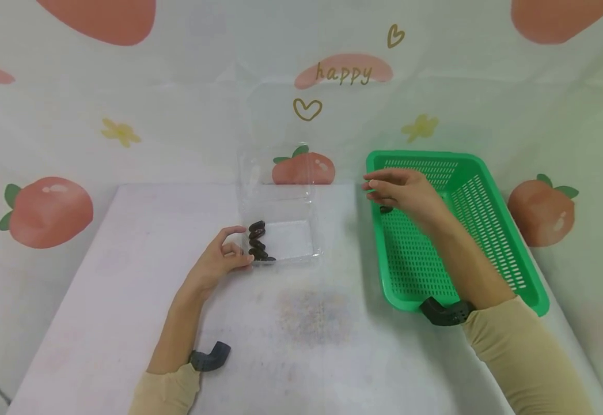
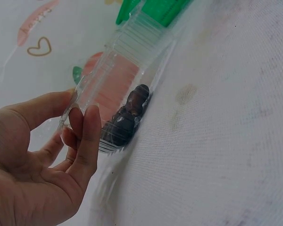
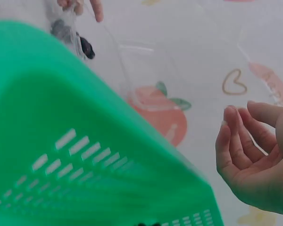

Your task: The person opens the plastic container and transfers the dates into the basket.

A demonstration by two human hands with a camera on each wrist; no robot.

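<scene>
A clear plastic hinged box [image 1: 291, 237] stands on the table with its lid raised at the back. Along its left side lie several dark brown, glossy, oblong dates [image 1: 257, 243]. My left hand [image 1: 219, 258] pinches the box's left rim between thumb and fingers; the left wrist view shows the fingertips [image 2: 91, 117] against the clear wall. Over the left rim of a green basket [image 1: 382, 256] hovers my right hand [image 1: 407, 193], fingers loosely curved, nothing visible between them. One dark date [image 1: 386, 210] shows inside the basket just beneath that hand.
The slotted basket fills the table's right side, with my right forearm above it. A white cloth [image 1: 177, 86] printed with fruit, hearts and flowers hangs behind the white table [image 1: 114, 300]. A discoloured patch [image 1: 311, 314] marks the tabletop in front of the box.
</scene>
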